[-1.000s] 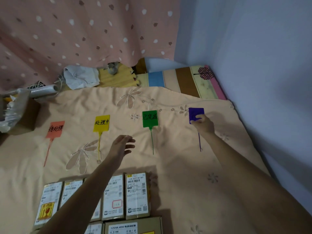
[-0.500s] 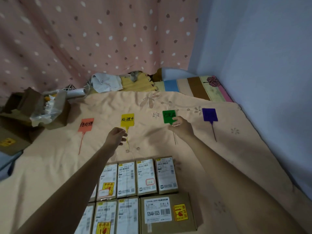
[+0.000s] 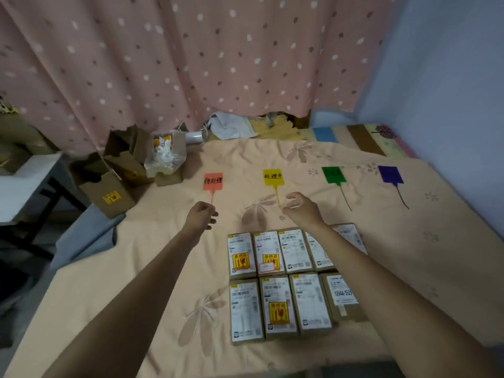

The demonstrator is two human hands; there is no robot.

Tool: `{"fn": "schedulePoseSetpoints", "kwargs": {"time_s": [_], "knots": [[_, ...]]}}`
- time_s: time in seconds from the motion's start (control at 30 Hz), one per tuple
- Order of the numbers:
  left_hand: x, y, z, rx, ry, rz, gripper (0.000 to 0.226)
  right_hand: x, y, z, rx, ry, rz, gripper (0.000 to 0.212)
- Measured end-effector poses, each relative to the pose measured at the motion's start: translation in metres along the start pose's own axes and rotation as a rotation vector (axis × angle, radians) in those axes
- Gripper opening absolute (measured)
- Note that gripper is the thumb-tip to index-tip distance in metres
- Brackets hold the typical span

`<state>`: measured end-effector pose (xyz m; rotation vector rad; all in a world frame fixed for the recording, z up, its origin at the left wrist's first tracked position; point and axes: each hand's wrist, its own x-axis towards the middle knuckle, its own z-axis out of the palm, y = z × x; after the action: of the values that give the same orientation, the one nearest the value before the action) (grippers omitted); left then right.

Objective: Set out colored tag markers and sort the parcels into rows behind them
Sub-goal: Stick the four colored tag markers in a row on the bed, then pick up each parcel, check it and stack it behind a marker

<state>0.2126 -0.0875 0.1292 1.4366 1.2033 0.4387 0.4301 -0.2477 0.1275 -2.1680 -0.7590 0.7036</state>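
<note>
**Four tags laid out, parcels waiting**

Low in the middle of the frame, my parcels [image 3: 283, 279] sit packed in two rows on the peach bedspread [image 3: 136, 268]. Just above them my left hand [image 3: 201, 216] hovers with fingers curled under, at the tip of the orange tag [image 3: 213, 181]; whether it pinches the tail I cannot tell. My right hand [image 3: 301, 208] is loosely open, empty, beside the yellow tag [image 3: 273, 177]. Farther right lie the green tag [image 3: 333, 175] and purple tag [image 3: 390, 174]. Torn cardboard boxes [image 3: 122, 170] sit at centre left, the dotted pink curtain [image 3: 191, 55] beyond.
</note>
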Motion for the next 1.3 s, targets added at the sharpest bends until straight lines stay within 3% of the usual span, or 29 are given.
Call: {"fn": "schedulePoseSetpoints", "kwargs": {"time_s": [0.1, 0.33, 0.47, 0.87, 1.1, 1.3], "knots": [[-0.002, -0.014, -0.005, -0.002, -0.026, -0.035, 0.012, -0.011, -0.005, 0.021, -0.039, -0.048, 0.010, 0.031], [0.002, -0.065, 0.009, -0.004, -0.076, -0.193, 0.018, -0.012, 0.005, 0.082, -0.192, -0.280, 0.079, 0.050], [0.005, -0.091, 0.021, -0.008, -0.089, -0.300, 0.013, -0.011, 0.020, 0.113, -0.256, -0.335, 0.116, 0.047], [0.026, -0.136, 0.042, -0.038, -0.106, -0.464, 0.009, 0.010, 0.038, 0.156, -0.304, -0.285, 0.091, 0.047], [0.041, -0.151, 0.044, -0.004, -0.237, -0.503, 0.017, 0.007, 0.028, 0.176, -0.353, -0.259, 0.110, 0.048], [0.055, -0.147, 0.026, -0.178, -0.255, -0.499, 0.019, 0.008, 0.018, 0.181, -0.270, -0.170, 0.181, 0.042]]}}
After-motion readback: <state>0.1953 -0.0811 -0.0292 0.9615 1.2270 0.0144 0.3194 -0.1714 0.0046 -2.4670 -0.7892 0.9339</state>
